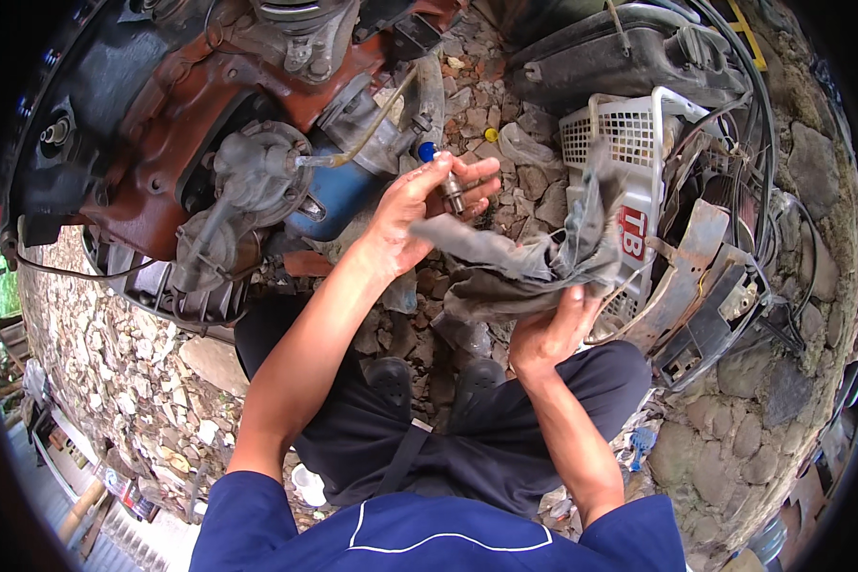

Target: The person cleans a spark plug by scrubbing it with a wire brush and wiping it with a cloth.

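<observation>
Head view, looking down past my knees: my left hand is closed around a small cylindrical metal part with a blue cap at its far end. My thumb and fingers are wrapped together on its body, the blue tip and a short steel length showing beyond my fingertips. The same hand also touches the near end of a dirty grey rag, which drapes from under my palm across to the other side.

My right hand is clamped on the lower bunch of that rag, fingers curled shut into the cloth from beneath, so the rag hangs stretched and crumpled between both hands. The two hands are near each other but not touching.

The part sits above the stony ground, roughly over its middle, just beside the rust-red and black engine block that fills the upper left. A blue cylindrical filter on the engine lies close to my left wrist, with a thin clear hose running over it. To the right, toward the ground's right edge, stands a white plastic crate with black plastic panels piled behind and beside it. My black shoes rest on the stones below my hands.
</observation>
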{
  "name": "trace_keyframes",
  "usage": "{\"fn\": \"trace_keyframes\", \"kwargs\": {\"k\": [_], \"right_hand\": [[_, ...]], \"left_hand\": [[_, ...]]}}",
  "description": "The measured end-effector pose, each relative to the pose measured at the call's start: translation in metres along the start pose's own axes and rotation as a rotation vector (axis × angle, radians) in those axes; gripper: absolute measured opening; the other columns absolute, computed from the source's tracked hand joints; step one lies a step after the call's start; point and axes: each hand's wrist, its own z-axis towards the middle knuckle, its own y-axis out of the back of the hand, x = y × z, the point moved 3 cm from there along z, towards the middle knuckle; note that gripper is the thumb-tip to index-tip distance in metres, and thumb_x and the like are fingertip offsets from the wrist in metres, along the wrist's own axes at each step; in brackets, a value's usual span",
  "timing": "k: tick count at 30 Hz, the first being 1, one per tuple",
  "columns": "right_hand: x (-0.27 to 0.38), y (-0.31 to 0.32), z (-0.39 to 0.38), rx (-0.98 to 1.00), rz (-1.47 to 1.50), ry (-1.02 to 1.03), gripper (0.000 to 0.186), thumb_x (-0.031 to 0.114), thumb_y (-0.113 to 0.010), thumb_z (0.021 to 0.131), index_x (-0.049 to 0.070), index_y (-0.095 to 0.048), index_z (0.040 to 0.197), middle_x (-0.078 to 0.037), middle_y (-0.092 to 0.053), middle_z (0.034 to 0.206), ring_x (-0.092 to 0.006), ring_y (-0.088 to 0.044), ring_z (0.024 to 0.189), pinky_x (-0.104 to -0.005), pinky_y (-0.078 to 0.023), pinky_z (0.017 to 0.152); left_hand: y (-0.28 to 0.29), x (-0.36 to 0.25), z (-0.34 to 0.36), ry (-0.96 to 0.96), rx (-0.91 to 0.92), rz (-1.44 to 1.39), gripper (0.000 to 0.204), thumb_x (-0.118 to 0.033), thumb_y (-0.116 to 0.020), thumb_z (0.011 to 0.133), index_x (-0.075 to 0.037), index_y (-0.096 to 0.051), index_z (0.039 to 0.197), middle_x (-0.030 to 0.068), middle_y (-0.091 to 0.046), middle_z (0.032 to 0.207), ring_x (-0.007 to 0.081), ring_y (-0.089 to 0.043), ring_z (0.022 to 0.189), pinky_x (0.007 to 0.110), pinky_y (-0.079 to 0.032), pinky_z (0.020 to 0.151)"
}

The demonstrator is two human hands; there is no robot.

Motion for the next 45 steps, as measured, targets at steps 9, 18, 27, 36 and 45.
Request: {"fn": "trace_keyframes", "kwargs": {"k": [9,18,27,36,45], "right_hand": [[-0.041,-0.051,0.038,0.438,-0.435,0.016,0.057,0.025,-0.057,0.09,0.004,-0.037,0.139,-0.014,-0.031,0.147,-0.0214,-0.038,0.131,-0.0352,-0.031,0.107],[-0.076,-0.033,0.076,0.249,0.038,-0.289,0.019,0.013,-0.059,0.087,0.001,-0.054,0.101,-0.005,-0.061,0.092,-0.0131,-0.057,0.08,-0.0288,-0.047,0.073],[-0.045,-0.043,0.045,0.297,-0.428,0.118,0.034,0.024,-0.044,0.097,-0.002,-0.05,0.118,-0.02,-0.055,0.117,-0.0318,-0.053,0.108,-0.0415,-0.039,0.094],[-0.08,-0.024,0.063,0.411,-0.36,0.083,0.032,0.024,-0.046,0.094,-0.001,-0.061,0.08,-0.011,-0.058,0.063,-0.0232,-0.057,0.065,-0.0365,-0.044,0.063],[-0.106,-0.016,0.08,0.084,0.458,-0.376,0.032,0.028,-0.04,0.1,0.001,-0.057,0.095,-0.002,-0.061,0.086,-0.014,-0.06,0.075,-0.0302,-0.05,0.065]], "left_hand": [[-0.04,0.022,-0.023,-0.137,0.04,0.116,0.044,-0.044,-0.038,0.099,-0.007,-0.055,0.117,0.0059,-0.043,0.142,0.0162,-0.039,0.129,0.033,-0.034,0.104],[-0.029,0.026,-0.009,-0.005,0.166,-0.023,0.038,-0.037,-0.043,0.099,-0.004,-0.055,0.085,0.01,-0.055,0.119,0.0127,-0.041,0.124,0.027,-0.034,0.095],[-0.036,0.023,0.001,-0.065,0.083,-0.075,0.039,-0.038,-0.042,0.099,-0.004,-0.057,0.084,0.0174,-0.053,0.129,0.0218,-0.048,0.121,0.031,-0.039,0.095],[-0.033,0.039,0.004,0.035,0.18,0.145,0.034,-0.035,-0.044,0.099,-0.004,-0.055,0.088,0.0162,-0.032,0.148,0.0173,-0.038,0.129,0.034,-0.032,0.104],[-0.038,0.014,-0.016,0.097,0.202,0.069,0.041,-0.042,-0.044,0.098,-0.004,-0.057,0.088,0.0102,-0.04,0.142,0.0205,-0.028,0.134,0.031,-0.023,0.108]]}}
